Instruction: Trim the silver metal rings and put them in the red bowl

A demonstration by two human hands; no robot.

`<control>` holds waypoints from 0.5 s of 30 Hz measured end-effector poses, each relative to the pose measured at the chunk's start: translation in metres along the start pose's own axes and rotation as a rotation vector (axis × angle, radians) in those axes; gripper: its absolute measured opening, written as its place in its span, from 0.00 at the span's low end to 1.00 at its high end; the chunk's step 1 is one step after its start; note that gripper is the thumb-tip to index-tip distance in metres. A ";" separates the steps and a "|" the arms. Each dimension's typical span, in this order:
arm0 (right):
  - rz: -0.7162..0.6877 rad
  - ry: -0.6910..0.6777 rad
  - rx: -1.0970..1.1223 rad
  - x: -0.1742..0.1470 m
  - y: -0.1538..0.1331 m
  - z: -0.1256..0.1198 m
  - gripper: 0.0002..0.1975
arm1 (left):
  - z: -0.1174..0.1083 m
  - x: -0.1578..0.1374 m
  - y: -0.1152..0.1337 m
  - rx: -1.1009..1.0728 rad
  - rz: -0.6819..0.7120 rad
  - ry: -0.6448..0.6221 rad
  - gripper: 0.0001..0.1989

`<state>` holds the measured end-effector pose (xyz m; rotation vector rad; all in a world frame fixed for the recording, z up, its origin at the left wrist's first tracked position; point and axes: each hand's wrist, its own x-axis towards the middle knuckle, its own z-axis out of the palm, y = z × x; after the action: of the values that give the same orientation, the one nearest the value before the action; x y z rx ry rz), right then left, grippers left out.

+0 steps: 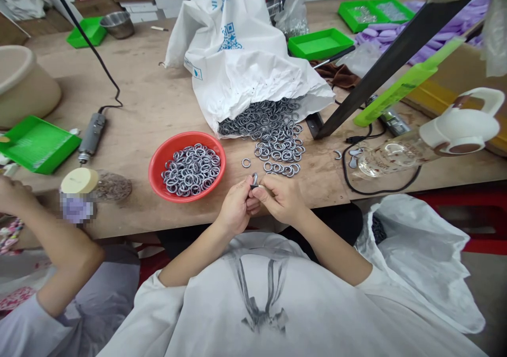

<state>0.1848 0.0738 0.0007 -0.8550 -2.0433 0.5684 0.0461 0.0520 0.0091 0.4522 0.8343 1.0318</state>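
My left hand [237,205] is closed around a small grey ring [255,178], whose upper part sticks out above the fingertips. Meeting it at the table's front edge, my right hand [283,197] pinches a small dark-tipped tool [254,187] against the ring; most of the tool is hidden by my fingers. Left of my hands stands a red bowl [153,180] holding many similar rings. A heap of loose rings [279,148] spills from the mouth of a white sack [253,74] just beyond my hands. One single ring [246,162] lies apart between bowl and heap.
A black slanted post [368,77] rises at the right, near a clear bottle with a white lid [459,122] and a looped cable [368,193]. A grey handheld tool [92,135] and a jar [113,185] lie left. A co-worker's arm [59,230] is at far left.
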 end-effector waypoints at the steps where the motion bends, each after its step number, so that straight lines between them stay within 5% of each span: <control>1: 0.023 -0.007 0.039 0.000 0.002 0.002 0.17 | 0.000 -0.001 0.000 -0.002 -0.003 -0.006 0.39; 7: 0.506 0.165 0.056 0.010 0.043 -0.003 0.29 | -0.005 -0.015 -0.006 0.182 0.134 -0.123 0.32; 10: 0.552 -0.064 -0.227 0.024 0.051 -0.003 0.25 | -0.022 -0.018 0.013 0.518 0.374 0.113 0.29; 13: 0.484 -0.330 -0.502 0.042 0.043 0.009 0.20 | -0.050 -0.015 0.047 1.188 0.782 0.405 0.18; 15: 0.448 -0.446 -0.621 0.052 0.039 0.021 0.18 | -0.068 -0.013 0.068 1.529 0.865 0.551 0.19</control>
<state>0.1597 0.1362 -0.0094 -1.7060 -2.4948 0.3761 -0.0494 0.0693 0.0183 2.0068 1.9732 1.1200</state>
